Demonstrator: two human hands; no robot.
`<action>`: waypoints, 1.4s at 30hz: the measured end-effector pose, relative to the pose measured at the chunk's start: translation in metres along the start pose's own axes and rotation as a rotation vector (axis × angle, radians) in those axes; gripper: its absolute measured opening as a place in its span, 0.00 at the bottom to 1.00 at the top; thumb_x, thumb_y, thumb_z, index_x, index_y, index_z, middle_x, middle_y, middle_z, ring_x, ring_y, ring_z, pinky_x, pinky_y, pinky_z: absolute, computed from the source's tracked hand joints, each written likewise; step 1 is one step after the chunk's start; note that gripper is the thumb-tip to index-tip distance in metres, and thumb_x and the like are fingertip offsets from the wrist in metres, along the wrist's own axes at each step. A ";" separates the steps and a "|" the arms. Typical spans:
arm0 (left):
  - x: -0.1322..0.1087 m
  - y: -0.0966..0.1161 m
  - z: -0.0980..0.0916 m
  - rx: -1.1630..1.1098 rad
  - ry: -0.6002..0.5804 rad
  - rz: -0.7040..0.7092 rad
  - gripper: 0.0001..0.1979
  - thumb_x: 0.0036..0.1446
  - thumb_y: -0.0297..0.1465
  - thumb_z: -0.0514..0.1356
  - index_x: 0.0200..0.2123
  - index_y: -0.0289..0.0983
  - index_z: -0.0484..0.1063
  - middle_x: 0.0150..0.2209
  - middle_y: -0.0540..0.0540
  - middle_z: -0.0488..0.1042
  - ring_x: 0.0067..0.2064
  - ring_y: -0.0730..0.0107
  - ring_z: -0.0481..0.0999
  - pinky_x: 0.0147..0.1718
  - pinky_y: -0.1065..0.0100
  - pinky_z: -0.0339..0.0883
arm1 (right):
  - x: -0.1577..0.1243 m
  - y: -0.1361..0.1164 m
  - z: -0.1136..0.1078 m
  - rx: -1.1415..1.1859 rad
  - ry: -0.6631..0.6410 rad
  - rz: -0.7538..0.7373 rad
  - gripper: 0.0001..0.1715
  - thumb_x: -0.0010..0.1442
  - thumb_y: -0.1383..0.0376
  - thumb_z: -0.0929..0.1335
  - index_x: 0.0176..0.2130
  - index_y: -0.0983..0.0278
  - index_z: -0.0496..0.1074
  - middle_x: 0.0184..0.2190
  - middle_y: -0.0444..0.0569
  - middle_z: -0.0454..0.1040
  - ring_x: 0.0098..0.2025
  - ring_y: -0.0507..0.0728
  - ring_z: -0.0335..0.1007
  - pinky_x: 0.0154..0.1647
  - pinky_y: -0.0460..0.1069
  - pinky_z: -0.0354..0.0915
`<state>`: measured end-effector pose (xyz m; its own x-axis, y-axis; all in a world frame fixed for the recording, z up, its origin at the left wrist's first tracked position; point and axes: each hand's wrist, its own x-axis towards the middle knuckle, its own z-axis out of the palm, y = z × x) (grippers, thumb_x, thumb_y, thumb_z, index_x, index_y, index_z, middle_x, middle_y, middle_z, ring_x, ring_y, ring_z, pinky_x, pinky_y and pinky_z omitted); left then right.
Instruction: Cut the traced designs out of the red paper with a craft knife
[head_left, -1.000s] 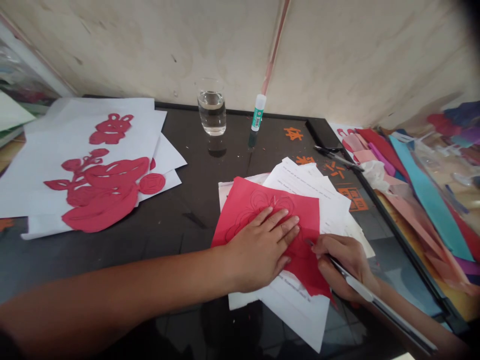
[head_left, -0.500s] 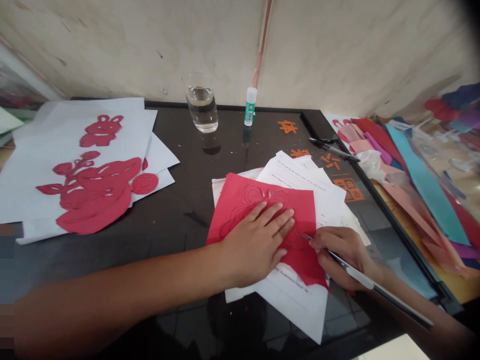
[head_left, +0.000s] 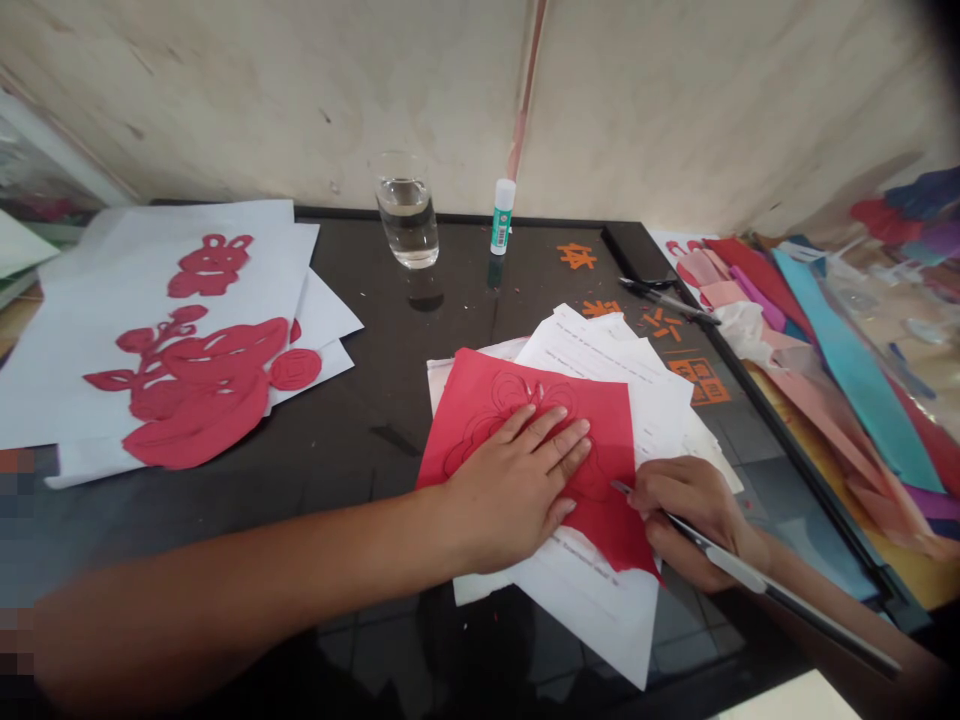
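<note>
Left hand (head_left: pixel 510 490) open and flat, pressing down on the red paper (head_left: pixel 607 440), which lies on loose white sheets (head_left: pixel 592 630) on the surface (head_left: pixel 337 500); right hand (head_left: pixel 694 520) clenched around a craft knife (head_left: pixel 739 570), tip touching the red paper.

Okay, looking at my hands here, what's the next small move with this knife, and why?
Probably draw the craft knife in your right hand slowly along the nearest line of the drawn outline: its tip is on the red paper close to those lines, and your left hand lies flat, pinning the sheet.
</note>
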<state>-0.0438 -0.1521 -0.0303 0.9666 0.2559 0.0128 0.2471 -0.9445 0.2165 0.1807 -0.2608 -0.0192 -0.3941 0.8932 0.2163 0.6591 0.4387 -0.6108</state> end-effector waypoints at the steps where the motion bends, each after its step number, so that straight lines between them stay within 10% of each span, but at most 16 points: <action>1: 0.000 0.000 -0.001 -0.003 -0.003 -0.001 0.29 0.70 0.40 0.44 0.68 0.32 0.50 0.71 0.45 0.45 0.71 0.54 0.43 0.68 0.50 0.39 | 0.000 0.000 0.000 0.005 -0.003 -0.004 0.10 0.51 0.76 0.62 0.30 0.61 0.59 0.23 0.42 0.60 0.24 0.51 0.53 0.27 0.49 0.47; 33: -0.003 -0.001 -0.001 -0.026 0.029 0.004 0.30 0.70 0.42 0.43 0.69 0.32 0.49 0.71 0.46 0.46 0.72 0.57 0.41 0.69 0.53 0.36 | -0.003 0.002 0.001 -0.082 -0.038 -0.051 0.10 0.54 0.74 0.62 0.29 0.60 0.56 0.21 0.43 0.59 0.22 0.53 0.53 0.24 0.51 0.44; 42: -0.028 -0.014 -0.027 0.147 -0.056 -0.089 0.31 0.69 0.46 0.47 0.63 0.29 0.61 0.67 0.36 0.56 0.68 0.51 0.55 0.64 0.55 0.51 | -0.001 0.005 0.008 0.003 0.050 -0.023 0.11 0.58 0.68 0.63 0.26 0.60 0.57 0.19 0.43 0.56 0.20 0.52 0.50 0.22 0.52 0.42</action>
<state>-0.0758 -0.1404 -0.0070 0.9416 0.3323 -0.0551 0.3356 -0.9395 0.0692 0.1788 -0.2601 -0.0282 -0.3764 0.8869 0.2678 0.6484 0.4587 -0.6076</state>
